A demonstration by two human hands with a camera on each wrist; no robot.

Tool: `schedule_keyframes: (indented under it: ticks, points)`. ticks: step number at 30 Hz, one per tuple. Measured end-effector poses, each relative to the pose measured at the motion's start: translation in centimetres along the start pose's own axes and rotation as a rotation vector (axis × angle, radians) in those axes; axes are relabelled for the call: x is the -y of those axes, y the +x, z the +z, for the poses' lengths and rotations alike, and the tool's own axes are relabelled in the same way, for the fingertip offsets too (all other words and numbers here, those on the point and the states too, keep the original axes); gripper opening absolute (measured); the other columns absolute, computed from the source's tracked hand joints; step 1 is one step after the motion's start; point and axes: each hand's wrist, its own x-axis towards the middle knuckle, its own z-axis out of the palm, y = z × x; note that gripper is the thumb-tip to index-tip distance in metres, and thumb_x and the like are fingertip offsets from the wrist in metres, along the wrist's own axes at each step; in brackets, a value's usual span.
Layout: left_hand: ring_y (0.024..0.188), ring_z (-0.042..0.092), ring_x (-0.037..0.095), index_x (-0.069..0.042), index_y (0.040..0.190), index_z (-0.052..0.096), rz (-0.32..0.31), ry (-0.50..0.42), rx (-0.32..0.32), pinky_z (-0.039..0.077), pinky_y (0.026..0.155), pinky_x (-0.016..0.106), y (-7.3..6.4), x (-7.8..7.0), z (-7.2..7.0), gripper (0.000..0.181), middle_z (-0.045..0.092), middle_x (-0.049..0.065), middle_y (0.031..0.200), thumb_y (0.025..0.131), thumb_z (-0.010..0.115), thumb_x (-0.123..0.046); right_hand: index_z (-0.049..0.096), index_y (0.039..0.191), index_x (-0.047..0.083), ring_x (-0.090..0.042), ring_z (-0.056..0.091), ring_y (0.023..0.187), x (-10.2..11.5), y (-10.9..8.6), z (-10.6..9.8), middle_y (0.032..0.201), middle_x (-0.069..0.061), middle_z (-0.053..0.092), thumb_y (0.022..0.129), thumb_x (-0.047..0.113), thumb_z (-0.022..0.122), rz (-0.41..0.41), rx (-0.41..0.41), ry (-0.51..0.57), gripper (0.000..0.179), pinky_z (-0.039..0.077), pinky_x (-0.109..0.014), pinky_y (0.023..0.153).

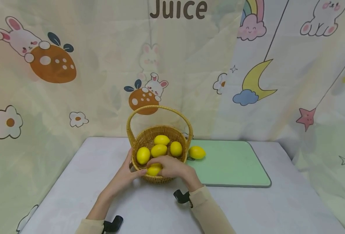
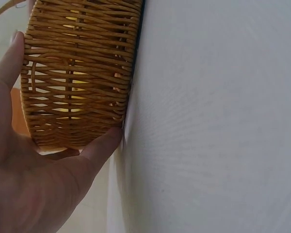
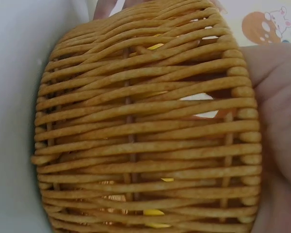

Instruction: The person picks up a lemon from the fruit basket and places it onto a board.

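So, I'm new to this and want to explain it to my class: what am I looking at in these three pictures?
There is no machine here, only a person's two bare hands. The wide picture comes from a camera worn on the head, looking forward and down. The other two come from cameras on the left and right wrists, so the basket's weave appears close up.

On the pale table stands a wicker basket, with a green board to its right bearing one loose lemon. The left hand holds the basket's side. The right hand has its fingers round the front lemon in the basket; four other lemons show in there too.
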Motion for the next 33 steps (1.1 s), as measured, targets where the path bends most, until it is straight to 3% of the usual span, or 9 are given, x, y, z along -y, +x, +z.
schedule_keyframes:
  ticks: [10,15,21,33]
  points:
    - [0.156,-0.001,0.037,-0.050,0.152,-0.015,-0.040,0.020,0.010,0.011,0.112,0.078,-0.1,0.0,0.1,0.110,-0.010,-0.007,0.168,0.085,0.072,-0.053,0.064,0.131,0.026,-0.008,0.054,0.105,-0.2,-0.8,-0.3,0.128,0.013,0.063,0.079,0.003,0.062,-0.043,-0.113,0.078,0.057,0.048,-0.027,0.093]
    - [0.156,-0.002,0.037,-0.046,0.153,-0.017,-0.043,0.027,0.011,0.011,0.113,0.077,-0.1,0.0,-0.1,0.111,-0.012,-0.006,0.167,0.087,0.072,-0.051,0.063,0.131,0.027,-0.010,0.054,0.116,0.3,-2.1,-1.1,0.131,0.012,0.061,0.080,0.010,0.064,-0.027,-0.166,0.094,0.053,0.046,-0.036,0.104]
    - [0.156,-0.004,0.037,-0.045,0.154,-0.017,-0.035,0.039,0.010,0.008,0.114,0.076,0.1,0.0,-0.1,0.110,-0.012,-0.005,0.168,0.088,0.072,-0.047,0.061,0.135,0.022,-0.011,0.053,0.127,0.5,-3.9,-2.0,0.137,0.010,0.059,0.082,0.005,0.063,-0.003,-0.227,0.114,0.056,0.045,-0.041,0.110]
    - [0.155,-0.001,0.040,-0.049,0.152,-0.017,-0.035,0.044,0.011,0.010,0.113,0.076,0.1,0.2,0.0,0.110,-0.013,-0.005,0.168,0.088,0.072,-0.047,0.064,0.127,0.026,-0.014,0.053,0.118,0.6,-7.3,-4.8,0.131,0.010,0.060,0.080,0.005,0.066,0.010,-0.332,0.193,0.050,0.046,-0.039,0.101]
